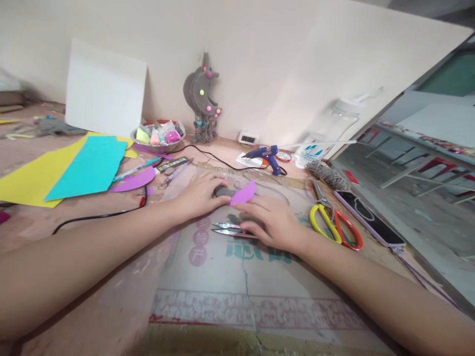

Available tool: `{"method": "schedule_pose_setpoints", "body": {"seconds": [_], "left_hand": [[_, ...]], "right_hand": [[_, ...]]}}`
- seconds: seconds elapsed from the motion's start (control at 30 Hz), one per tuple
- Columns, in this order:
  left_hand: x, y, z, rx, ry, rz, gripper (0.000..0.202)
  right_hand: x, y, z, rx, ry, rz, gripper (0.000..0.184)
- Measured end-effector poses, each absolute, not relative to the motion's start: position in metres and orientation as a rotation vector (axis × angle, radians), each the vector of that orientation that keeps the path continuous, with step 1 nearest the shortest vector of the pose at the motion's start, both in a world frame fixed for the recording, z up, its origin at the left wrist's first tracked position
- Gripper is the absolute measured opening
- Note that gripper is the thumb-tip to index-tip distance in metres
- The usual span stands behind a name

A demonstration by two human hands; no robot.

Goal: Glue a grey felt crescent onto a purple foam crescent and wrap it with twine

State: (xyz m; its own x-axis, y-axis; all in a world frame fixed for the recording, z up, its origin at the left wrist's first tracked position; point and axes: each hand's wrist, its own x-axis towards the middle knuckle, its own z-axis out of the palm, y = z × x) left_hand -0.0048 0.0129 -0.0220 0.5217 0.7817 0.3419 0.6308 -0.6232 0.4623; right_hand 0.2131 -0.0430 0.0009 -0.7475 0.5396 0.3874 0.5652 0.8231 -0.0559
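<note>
A smooth purple piece [244, 192], flat with a curved edge and a pointed far tip, lies at the middle of the scene, between the two hands; beside its left end sits a dark grey piece [223, 191], matt and partly hidden; the left hand [203, 195] pinches the grey piece between thumb and forefinger, the thumb tip at the purple edge; the right hand [276, 221] has its fingers loosely spread, the forefinger by the near edge of the purple piece and the others over the handles of small metal snips [227, 228], though I cannot tell whether they grip them; beneath is a translucent printed sheet [297, 311] on the tabletop [107, 291]; to the right are scissors [322, 198] with yellow and red handles and a fuzzy grey ball of yarn [328, 174]; at the far side stands a blue glue gun [272, 159]; to the left lie flat turquoise [89, 170] and yellow sheets [33, 178], straight-edged.
</note>
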Motion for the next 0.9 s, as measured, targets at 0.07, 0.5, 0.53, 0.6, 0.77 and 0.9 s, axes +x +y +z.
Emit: {"method": "schedule_pose_setpoints", "body": {"seconds": [0.07, 0.5, 0.53, 0.6, 0.77, 0.9], "left_hand": [[-0.005, 0.012, -0.019, 2.448, 1.205, 0.798, 0.036], [0.001, -0.002, -0.006, 2.149, 1.076, 1.061, 0.022], [0.002, -0.002, -0.005, 2.043, 1.138, 1.086, 0.029], [0.002, 0.000, -0.004, 1.880, 1.172, 1.029, 0.032], [0.000, 0.003, -0.006, 1.813, 0.964, 0.859, 0.031], [0.000, 0.001, -0.007, 1.761, 0.947, 0.890, 0.033]], "right_hand": [[0.217, -0.036, -0.002, -0.969, -2.410, -0.065, 0.028], [0.217, -0.019, -0.002, -1.113, -1.714, 0.984, 0.019], [0.216, -0.021, -0.001, -1.115, -1.671, 1.040, 0.019], [0.215, -0.021, 0.000, -1.105, -1.586, 1.121, 0.020], [0.213, -0.021, 0.001, -1.099, -1.519, 1.199, 0.022], [0.213, -0.022, 0.000, -1.164, -1.606, 1.222, 0.026]]}}
